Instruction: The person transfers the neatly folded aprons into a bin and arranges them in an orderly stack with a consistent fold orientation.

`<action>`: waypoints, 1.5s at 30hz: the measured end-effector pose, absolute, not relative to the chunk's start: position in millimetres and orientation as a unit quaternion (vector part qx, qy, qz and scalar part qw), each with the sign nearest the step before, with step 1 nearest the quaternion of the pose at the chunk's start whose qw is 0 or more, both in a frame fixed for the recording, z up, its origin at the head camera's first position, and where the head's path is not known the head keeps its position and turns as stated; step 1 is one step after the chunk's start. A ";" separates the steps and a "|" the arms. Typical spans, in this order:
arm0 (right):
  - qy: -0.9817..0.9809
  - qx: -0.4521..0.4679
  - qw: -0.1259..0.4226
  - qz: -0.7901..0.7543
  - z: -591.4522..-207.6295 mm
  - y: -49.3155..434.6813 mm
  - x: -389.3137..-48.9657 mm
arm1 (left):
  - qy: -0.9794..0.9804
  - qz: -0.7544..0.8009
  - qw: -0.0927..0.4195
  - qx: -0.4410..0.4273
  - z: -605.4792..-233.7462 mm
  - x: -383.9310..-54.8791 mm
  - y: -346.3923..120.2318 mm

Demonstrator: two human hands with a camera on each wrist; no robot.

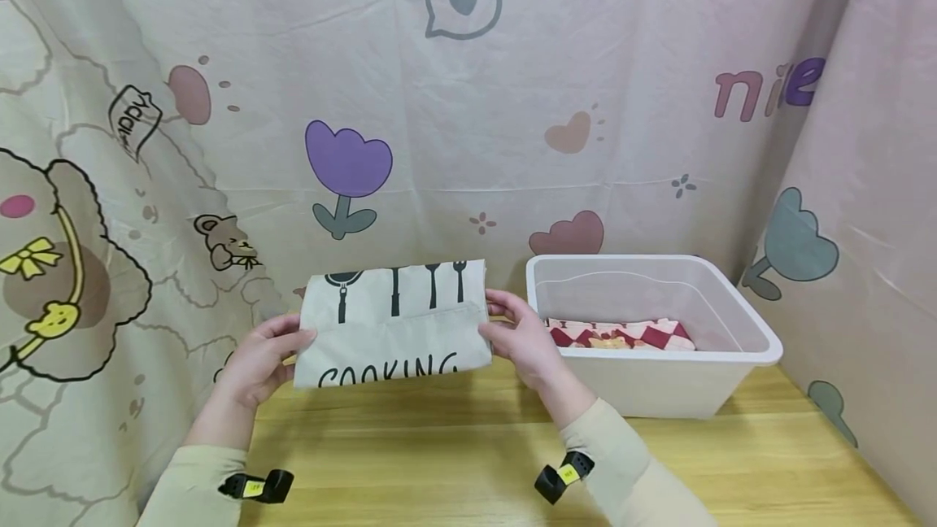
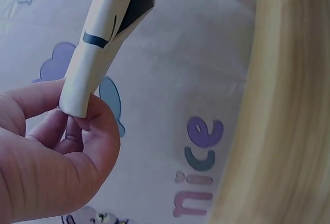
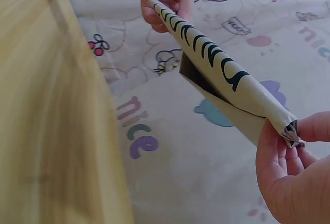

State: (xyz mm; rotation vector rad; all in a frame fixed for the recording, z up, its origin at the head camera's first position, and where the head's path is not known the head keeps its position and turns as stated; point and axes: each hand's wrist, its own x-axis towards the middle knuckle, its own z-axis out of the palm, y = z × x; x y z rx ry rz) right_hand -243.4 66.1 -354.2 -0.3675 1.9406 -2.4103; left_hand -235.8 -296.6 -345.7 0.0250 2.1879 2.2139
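Observation:
A folded white cloth (image 1: 395, 332) with dark utensil prints and the word COOKING is held up over the table between both hands. My left hand (image 1: 267, 352) pinches its left end, thumb on the front face. At the opposite end my right hand (image 1: 523, 340) pinches the edge between thumb and fingers. Seen from the left wrist, the folded layers of the cloth (image 2: 85, 74) sit between thumb and fingertips. The right wrist view shows the cloth (image 3: 221, 69) edge-on, a lower flap hanging away from the lettered fold.
A white plastic bin (image 1: 651, 385) stands on the wooden table (image 1: 410, 462) at the right. Inside it lies a red-and-white checked cloth (image 1: 622, 336). Printed curtains (image 1: 454, 104) hang behind and at both sides of the table.

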 end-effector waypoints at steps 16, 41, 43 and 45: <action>0.686 -0.124 -0.047 -0.716 -322.9 148.6 -235.0 | 0.670 0.741 0.020 0.053 -316.4 -250.2 -218.2; 0.713 -0.059 -0.144 -0.684 -323.0 274.9 -212.5 | 0.678 0.732 0.050 0.039 -305.6 -275.6 -74.1; 0.716 -0.053 -0.152 -0.679 -322.3 283.3 -210.7 | 0.675 0.734 0.053 0.044 -304.8 -277.5 -64.9; 0.730 -0.038 -0.157 -0.664 -321.0 290.9 -209.2 | 0.673 0.736 0.058 0.049 -303.9 -279.6 -56.2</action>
